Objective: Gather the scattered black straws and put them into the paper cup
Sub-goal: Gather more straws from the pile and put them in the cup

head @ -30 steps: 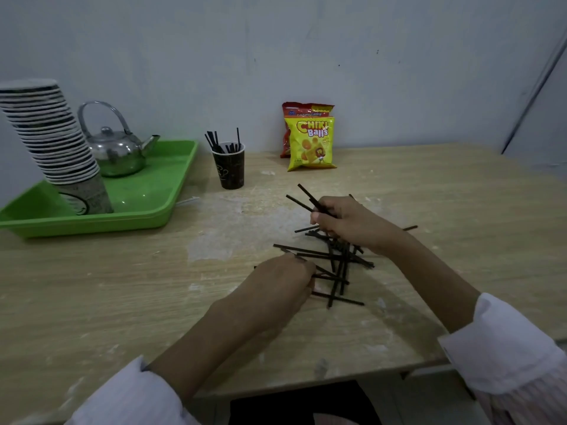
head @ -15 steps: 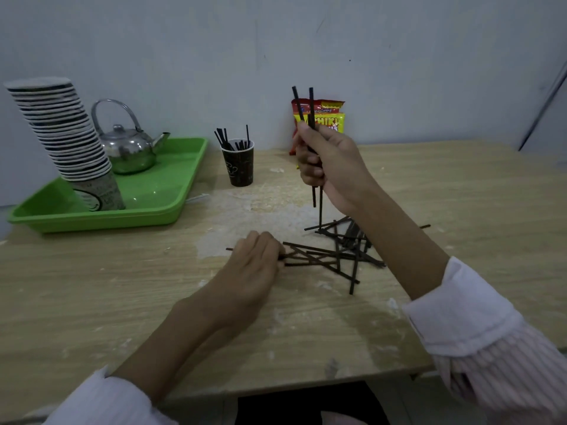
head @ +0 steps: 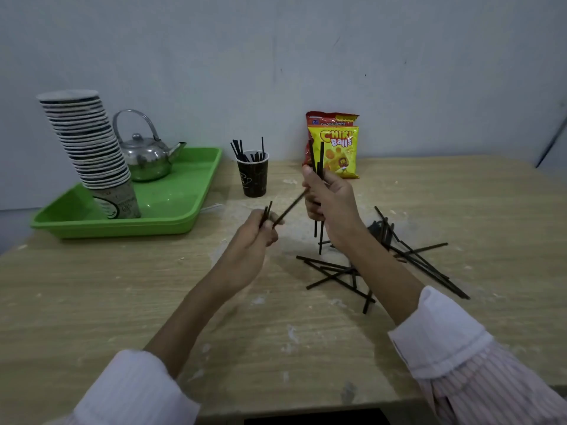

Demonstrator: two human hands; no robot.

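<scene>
A dark paper cup [head: 253, 178] stands at the back middle of the table with several black straws sticking out of it. My right hand [head: 329, 200] is raised in front of the snack bags, shut on a few black straws [head: 319, 161] held upright. My left hand [head: 260, 228] is lifted off the table to the left of it, shut on a few straws; one slants up toward my right hand. A pile of scattered black straws [head: 383, 265] lies on the table under and to the right of my right forearm.
A green tray [head: 171, 207] at the back left holds a tall stack of paper cups [head: 89, 142] and a metal kettle [head: 144, 154]. Two snack bags [head: 337, 148] lean against the wall. The wooden table [head: 122, 302] has white smears on its surface.
My left hand has lifted off the table with straws in it and moved up toward my right hand. My right hand still holds its straws upright, slightly lower.
</scene>
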